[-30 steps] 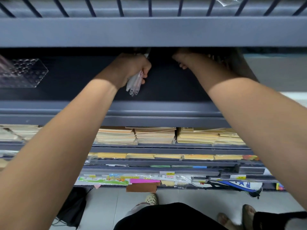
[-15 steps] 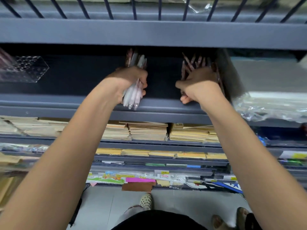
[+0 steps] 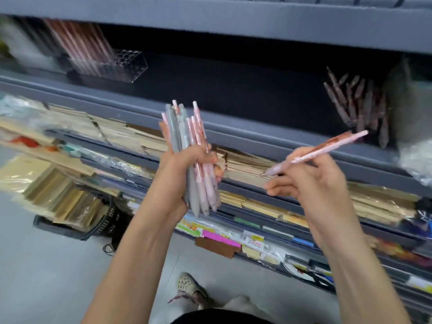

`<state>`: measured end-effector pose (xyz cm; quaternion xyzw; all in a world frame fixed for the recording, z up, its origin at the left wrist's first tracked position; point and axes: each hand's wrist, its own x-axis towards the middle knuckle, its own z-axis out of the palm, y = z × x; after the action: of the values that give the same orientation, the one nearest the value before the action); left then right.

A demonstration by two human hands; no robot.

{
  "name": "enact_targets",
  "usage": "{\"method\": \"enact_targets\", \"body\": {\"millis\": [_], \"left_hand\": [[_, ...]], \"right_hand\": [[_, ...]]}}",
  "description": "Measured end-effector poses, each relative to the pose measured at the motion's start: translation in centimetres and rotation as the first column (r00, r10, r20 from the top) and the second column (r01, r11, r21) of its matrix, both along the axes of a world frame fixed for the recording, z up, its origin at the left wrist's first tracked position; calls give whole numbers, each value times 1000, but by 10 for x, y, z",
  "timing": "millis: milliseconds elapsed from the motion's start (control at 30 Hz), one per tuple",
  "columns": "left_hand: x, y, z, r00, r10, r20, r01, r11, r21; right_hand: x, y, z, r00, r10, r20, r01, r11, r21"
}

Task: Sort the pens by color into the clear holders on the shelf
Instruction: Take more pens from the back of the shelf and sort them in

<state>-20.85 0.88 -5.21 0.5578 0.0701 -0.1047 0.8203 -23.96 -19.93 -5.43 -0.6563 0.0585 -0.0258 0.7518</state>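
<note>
My left hand (image 3: 187,176) grips an upright bundle of pens (image 3: 187,136), pink patterned ones mixed with grey ones, in front of the shelf edge. My right hand (image 3: 313,181) pinches a single pink pen (image 3: 327,146) that points up and to the right. On the dark shelf, a clear holder (image 3: 112,64) at the left carries pink pens (image 3: 77,43), blurred by motion. At the right of the shelf stands a cluster of dark reddish-brown pens (image 3: 360,106); their holder is hard to make out.
The grey shelf lip (image 3: 257,136) runs across in front of both hands, with the upper shelf (image 3: 233,22) close above. Lower shelves hold stacks of envelopes (image 3: 245,160) and paper goods. A black basket (image 3: 77,220) sits on the floor at the left. A plastic-wrapped pack (image 3: 416,160) lies far right.
Both hands have pulled out of the shelf and down toward me. The right hand now holds one pink pen. The view has swung so the clear holder with pink pens shows at the left.
</note>
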Motion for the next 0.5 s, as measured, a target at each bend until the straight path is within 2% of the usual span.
{"method": "enact_targets", "body": {"millis": [133,267,500], "left_hand": [[-25,56,-5,994,72,88,-69,997,-35],[-40,117,-5,975,201,96,-200,980,-23],[-43,235,-7,938,335,86,-336,942,-1]], "right_hand": [[-5,53,-3,982,181,52,-174,978,-112],[3,118,-7,944,320,85,-309,944,-119],[26,241,-12,905,397,154,-371,913,-172]]}}
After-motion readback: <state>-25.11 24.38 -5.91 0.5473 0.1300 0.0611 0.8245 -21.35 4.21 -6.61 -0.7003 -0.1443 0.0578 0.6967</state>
